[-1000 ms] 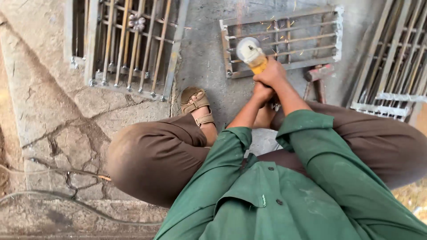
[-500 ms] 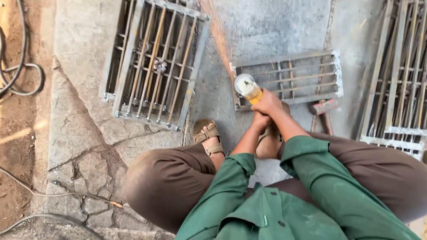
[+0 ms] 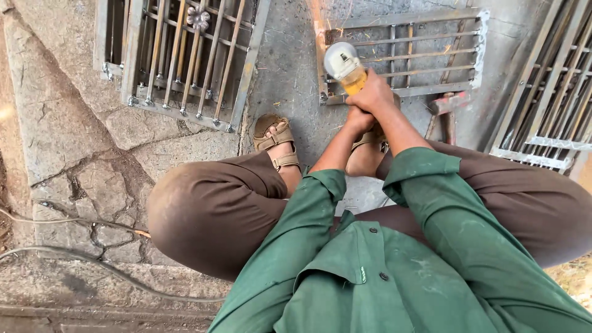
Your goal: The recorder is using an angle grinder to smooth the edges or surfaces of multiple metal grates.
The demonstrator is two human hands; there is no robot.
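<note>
Sparks now rise higher off the small grate point(image 3: 425, 55). Right hand point(image 3: 373, 95) and left hand point(image 3: 359, 118) grip the grinder point(image 3: 345, 66); hammer point(image 3: 447, 111) just beside, larger grate point(image 3: 179, 61) well apart.

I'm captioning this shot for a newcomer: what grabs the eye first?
The yellow grinder, gripped in both hands at top centre: right hand in front, left hand behind. It meets the corner of a grey metal grille on the concrete, with sparks above.
</note>
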